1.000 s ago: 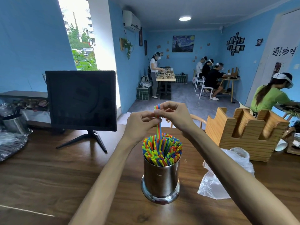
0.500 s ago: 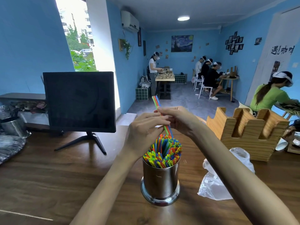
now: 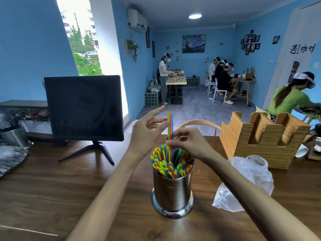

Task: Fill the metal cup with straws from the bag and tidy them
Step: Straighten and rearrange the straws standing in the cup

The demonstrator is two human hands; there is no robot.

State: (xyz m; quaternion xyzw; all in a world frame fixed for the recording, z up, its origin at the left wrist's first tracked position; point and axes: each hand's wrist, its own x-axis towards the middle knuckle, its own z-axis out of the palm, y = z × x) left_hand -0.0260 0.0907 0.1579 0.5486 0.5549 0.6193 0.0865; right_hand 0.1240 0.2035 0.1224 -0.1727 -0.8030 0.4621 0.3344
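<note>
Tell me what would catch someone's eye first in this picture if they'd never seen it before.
First, the metal cup at the centre of the wooden table, packed with bright straws. Just above it, the right hand pinches a few taller straws standing upright in the bundle, while the left hand is open beside them. A crumpled plastic bag lies right of the cup, and a dark monitor stands at the left.

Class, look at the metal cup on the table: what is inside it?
The metal cup is packed with upright coloured straws; the right hand pinches a few taller ones standing in it. The cup's opaque wall hides their lower ends and the bottom.
</note>
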